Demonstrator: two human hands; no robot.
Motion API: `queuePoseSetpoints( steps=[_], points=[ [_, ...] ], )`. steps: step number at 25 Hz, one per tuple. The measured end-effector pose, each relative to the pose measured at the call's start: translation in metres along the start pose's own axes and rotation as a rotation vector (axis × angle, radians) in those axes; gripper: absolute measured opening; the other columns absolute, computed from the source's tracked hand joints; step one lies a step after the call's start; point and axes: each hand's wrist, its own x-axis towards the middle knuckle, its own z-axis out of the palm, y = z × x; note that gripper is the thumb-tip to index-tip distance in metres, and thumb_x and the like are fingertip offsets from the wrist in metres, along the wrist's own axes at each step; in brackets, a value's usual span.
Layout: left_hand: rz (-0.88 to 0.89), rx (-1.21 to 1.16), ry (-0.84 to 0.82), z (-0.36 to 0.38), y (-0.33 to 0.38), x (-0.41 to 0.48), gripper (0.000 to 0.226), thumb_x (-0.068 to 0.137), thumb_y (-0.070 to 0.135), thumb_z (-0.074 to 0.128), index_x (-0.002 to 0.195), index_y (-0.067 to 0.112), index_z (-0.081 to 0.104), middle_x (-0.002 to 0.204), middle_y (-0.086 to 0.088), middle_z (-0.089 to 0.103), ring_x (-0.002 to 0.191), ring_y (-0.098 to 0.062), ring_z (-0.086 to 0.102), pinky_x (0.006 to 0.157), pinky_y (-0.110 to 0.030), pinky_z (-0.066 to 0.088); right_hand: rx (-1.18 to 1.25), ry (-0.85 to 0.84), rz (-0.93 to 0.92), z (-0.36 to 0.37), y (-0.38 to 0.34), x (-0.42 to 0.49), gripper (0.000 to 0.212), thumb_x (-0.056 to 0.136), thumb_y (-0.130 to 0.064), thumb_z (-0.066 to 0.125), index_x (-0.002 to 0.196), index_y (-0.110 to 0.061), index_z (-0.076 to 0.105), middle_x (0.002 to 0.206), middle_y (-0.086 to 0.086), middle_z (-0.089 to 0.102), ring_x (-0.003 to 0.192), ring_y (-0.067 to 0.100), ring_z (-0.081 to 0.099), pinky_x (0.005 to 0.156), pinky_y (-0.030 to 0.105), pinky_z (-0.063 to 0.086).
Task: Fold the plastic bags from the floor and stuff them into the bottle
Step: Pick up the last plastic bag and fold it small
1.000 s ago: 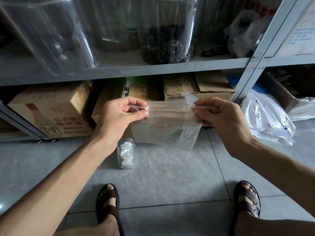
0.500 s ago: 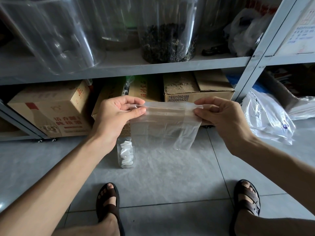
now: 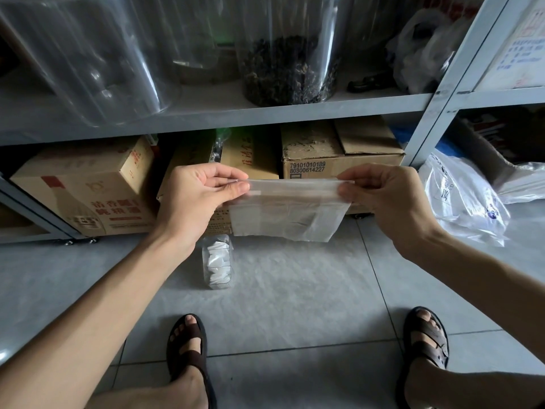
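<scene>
**Bag stretched flat between both hands, fold in progress**

Head view, the only view.
- Left hand (image 3: 194, 199) pinches the top left corner of a clear plastic bag (image 3: 289, 214), thumb over curled fingers. Right hand (image 3: 392, 199) pinches the top right corner the same way. Both hands are clamped on the bag and well apart from each other.
- The bag hangs in the air, its top edge pulled taut and level. A doubled band shows along the top. Judgement: the stretch keeps the thin film flat so a crease can run straight.
- The bottle (image 3: 217, 265) stands upright on the floor (image 3: 295, 290), below the left hand, near the floor's far edge where the shelf rack (image 3: 236, 116) begins. White folded pieces already sit inside it. Likely placed there so a finished fold drops within easy reach.
- A larger crumpled bag (image 3: 466, 202) lies on the floor at the right, beside the rack's upright.
- Cardboard boxes (image 3: 339, 154) sit under the lowest shelf; a jar of dark material (image 3: 290, 54) stands above.
- Judgement: the task is partway done, and this bag still needs more folds before it fits the bottle neck.
</scene>
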Motion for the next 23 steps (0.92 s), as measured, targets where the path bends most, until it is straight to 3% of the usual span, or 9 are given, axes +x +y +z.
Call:
queuePoseSetpoints(
  steps=[3, 7, 10, 13, 19, 23],
  points=[
    [0.03, 0.028, 0.009, -0.001, -0.002, 0.002, 0.01, 0.08, 0.006, 0.079, 0.089, 0.01, 0.077, 0.081, -0.007, 0.078, 0.075, -0.012, 0.074, 0.063, -0.012, 0.049, -0.052, 0.011, -0.018, 0.0, -0.001, 0.0, 0.025, 0.078, -0.004, 0.08, 0.077, -0.028, 0.075, 0.067, -0.011, 0.072, 0.062, 0.003, 0.066, 0.063, 0.017, 0.052],
    [0.087, 0.097, 0.053, -0.001, -0.005, 0.004, 0.011, 0.08, 0.011, 0.081, 0.078, 0.021, 0.077, 0.076, -0.001, 0.076, 0.067, -0.007, 0.066, 0.067, -0.019, 0.05, -0.12, 0.009, -0.059, -0.001, 0.0, 0.001, 0.022, 0.078, -0.01, 0.081, 0.072, -0.03, 0.074, 0.076, -0.013, 0.072, 0.069, 0.003, 0.065, 0.067, 0.017, 0.051],
    [0.113, 0.177, 0.109, -0.004, -0.007, 0.007, 0.012, 0.079, 0.024, 0.082, 0.073, 0.03, 0.074, 0.078, 0.006, 0.065, 0.074, -0.007, 0.055, 0.074, -0.027, 0.044, -0.025, -0.06, -0.033, -0.002, 0.0, 0.004, 0.016, 0.085, -0.01, 0.075, 0.078, -0.024, 0.073, 0.087, -0.014, 0.07, 0.081, 0.002, 0.065, 0.071, 0.014, 0.048],
    [0.102, 0.074, 0.061, -0.001, -0.003, 0.007, 0.009, 0.087, 0.027, 0.073, 0.081, 0.022, 0.069, 0.088, 0.009, 0.065, 0.081, -0.004, 0.056, 0.08, -0.021, 0.043, 0.069, -0.15, 0.007, 0.002, -0.001, 0.002, 0.014, 0.095, -0.013, 0.065, 0.082, -0.019, 0.069, 0.078, -0.009, 0.068, 0.076, 0.007, 0.06, 0.072, 0.019, 0.047],
    [0.16, 0.11, 0.08, 0.008, -0.001, 0.005, 0.017, 0.098, 0.023, 0.06, 0.082, 0.027, 0.056, 0.064, 0.016, 0.046, 0.061, -0.002, 0.039, 0.058, -0.023, 0.033, 0.085, -0.044, -0.053, 0.005, -0.003, 0.004, 0.014, 0.094, -0.013, 0.065, 0.083, -0.021, 0.067, 0.075, 0.003, 0.069, 0.072, 0.015, 0.06, 0.073, 0.036, 0.051],
    [0.131, 0.054, 0.07, 0.009, -0.004, 0.007, 0.015, 0.099, 0.024, 0.059, 0.086, 0.019, 0.064, 0.066, 0.013, 0.048, 0.064, -0.004, 0.041, 0.06, -0.024, 0.034, 0.044, 0.004, -0.098, 0.005, -0.007, 0.003, 0.012, 0.095, -0.016, 0.065, 0.089, -0.022, 0.072, 0.078, -0.005, 0.072, 0.074, 0.011, 0.064, 0.072, 0.03, 0.054]
  ],
)
